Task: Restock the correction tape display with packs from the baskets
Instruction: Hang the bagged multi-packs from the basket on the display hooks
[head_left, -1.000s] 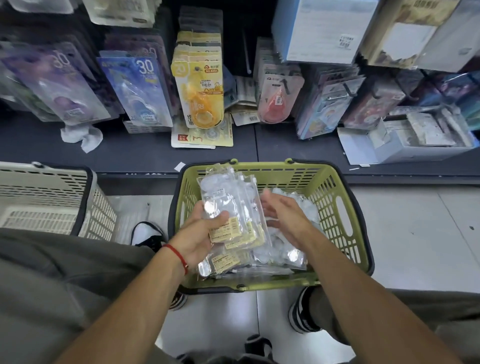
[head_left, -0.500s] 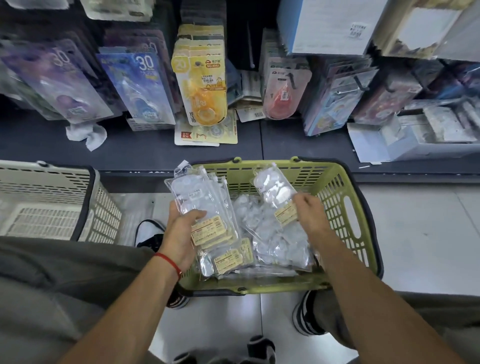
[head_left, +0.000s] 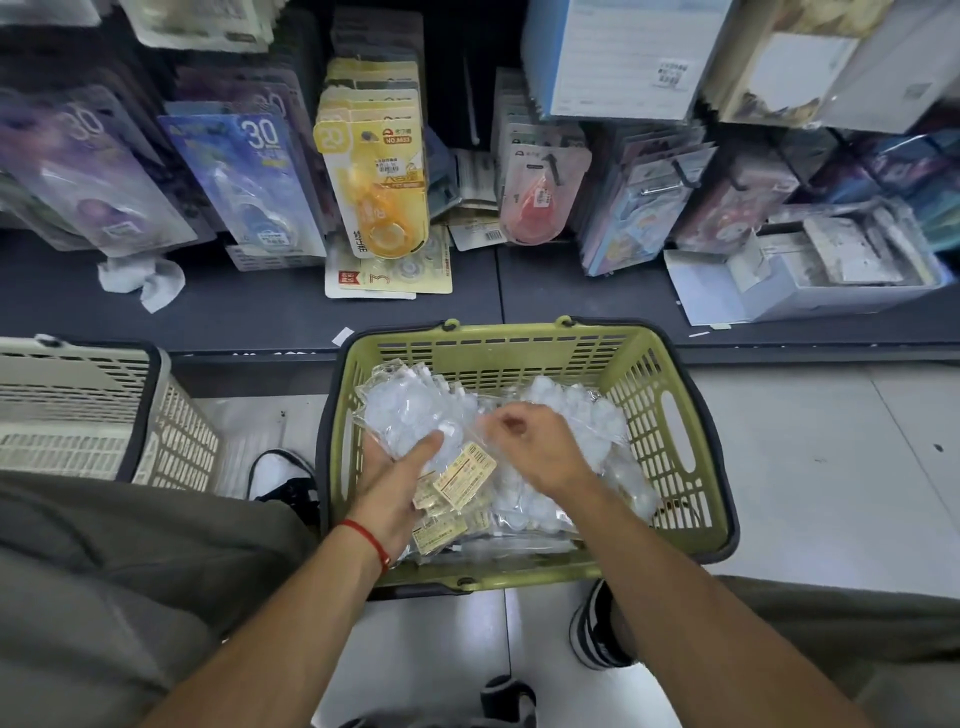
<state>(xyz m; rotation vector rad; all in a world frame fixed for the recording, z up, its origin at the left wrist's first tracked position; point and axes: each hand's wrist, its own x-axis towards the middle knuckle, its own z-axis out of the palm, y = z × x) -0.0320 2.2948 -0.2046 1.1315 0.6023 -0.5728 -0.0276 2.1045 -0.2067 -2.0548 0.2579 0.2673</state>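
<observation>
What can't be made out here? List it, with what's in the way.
- Right hand, head view: motion blur hides whether its fingers pinch a clear pack.
- Label text on the clear packs gripped by the left hand: too small, blurred.
- Beige basket: cut by the left edge; contents unseen.

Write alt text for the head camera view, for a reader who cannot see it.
Seen from above, a person's left hand grips a stack of clear packs over a green basket of more packs, while the right hand pinches another. Beyond it, a dark shelf shows hanging correction tape cards; a beige basket stands at the left.
</observation>
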